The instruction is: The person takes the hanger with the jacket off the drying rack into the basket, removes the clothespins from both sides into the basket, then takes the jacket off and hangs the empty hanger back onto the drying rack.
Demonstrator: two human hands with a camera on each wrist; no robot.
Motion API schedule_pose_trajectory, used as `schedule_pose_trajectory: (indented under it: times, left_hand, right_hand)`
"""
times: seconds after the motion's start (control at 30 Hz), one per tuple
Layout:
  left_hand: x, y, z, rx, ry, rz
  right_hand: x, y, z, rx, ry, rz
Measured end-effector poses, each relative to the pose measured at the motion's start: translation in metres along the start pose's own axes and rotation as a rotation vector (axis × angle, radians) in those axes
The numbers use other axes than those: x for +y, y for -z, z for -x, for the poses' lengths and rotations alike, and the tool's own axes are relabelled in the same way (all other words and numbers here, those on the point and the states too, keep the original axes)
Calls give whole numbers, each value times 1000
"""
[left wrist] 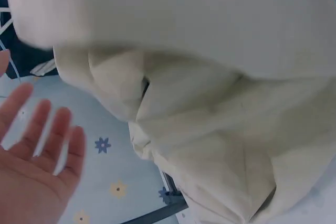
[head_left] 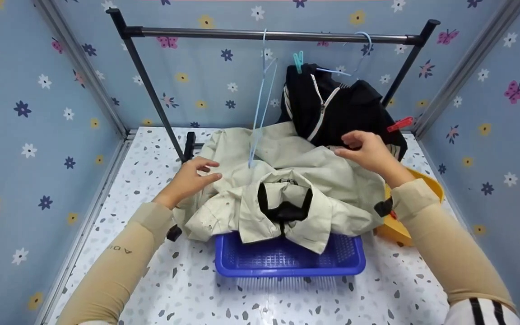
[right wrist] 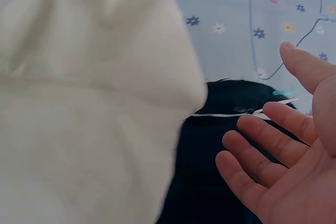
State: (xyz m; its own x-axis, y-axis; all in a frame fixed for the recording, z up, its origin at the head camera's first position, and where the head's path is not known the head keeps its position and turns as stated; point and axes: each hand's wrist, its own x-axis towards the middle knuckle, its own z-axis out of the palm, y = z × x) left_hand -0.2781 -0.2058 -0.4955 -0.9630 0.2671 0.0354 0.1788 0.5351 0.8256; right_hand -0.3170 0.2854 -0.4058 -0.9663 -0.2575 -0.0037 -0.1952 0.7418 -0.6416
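A pale beige collared jacket (head_left: 282, 153) lies spread over a blue plastic basket (head_left: 287, 271), its collar toward me. My left hand (head_left: 192, 177) hovers over the jacket's left side, fingers loosely bent and holding nothing; the left wrist view shows this hand (left wrist: 39, 166) with fingers spread beside the cloth. Above the jacket's right part is my right hand (head_left: 366, 151), in front of a black jacket (head_left: 345, 106) with white zip edges. The right wrist view shows that hand (right wrist: 283, 156) holding nothing. A light blue wire hanger (head_left: 260, 108) hangs from the rail, its lower end against the beige jacket.
A dark metal rack's rail (head_left: 224, 33) spans the back. Another blue hanger (head_left: 364, 49) is hooked on it at the black jacket. A teal clothespin (head_left: 299, 62) and a red clothespin (head_left: 400, 124) are at that jacket. A yellow basin (head_left: 397, 230) stands at the right.
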Motion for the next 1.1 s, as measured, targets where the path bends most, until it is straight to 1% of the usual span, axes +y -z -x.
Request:
schedule_pose_trajectory:
  times: [0.1,0.2,0.33,0.37,0.43,0.53,0.63,0.7,0.77,0.87,0.97,1.1]
  left_hand:
    - [-4,6,-4,-67,100,-51]
    - [-9,9,-6,-153,170,-99]
    - [-15,11,-4,-277,224,-150]
    - [-15,11,-4,-297,230,-163]
    - [-17,12,-3,-315,245,-189]
    - [-19,12,-2,-303,280,-193]
    - [-21,13,-2,-265,321,-169]
    - [-24,13,-2,-228,332,-164]
    - [-25,14,-3,-189,335,-187]
    - [-28,14,-2,-144,339,-206]
    - [-31,16,0,-135,351,-169]
    - [-35,17,2,-157,348,-126]
  right_hand:
    - [12,-3,2,-47,-55,31]
    - [21,-8,3,-79,-89,77]
    - [31,-14,0,-97,-105,119]
    - [33,-16,0,-100,-110,122]
    - [37,-17,-1,-109,-125,123]
    - [42,-20,-2,-116,-152,121]
    - [46,-22,-4,-110,-177,128]
    - [48,-23,-5,-117,-190,143]
    - [49,-23,-5,-133,-209,148]
    - [50,-22,-6,-174,-229,157]
    - [53,-21,-7,-206,-242,154]
    - [56,-22,-8,-233,-243,148]
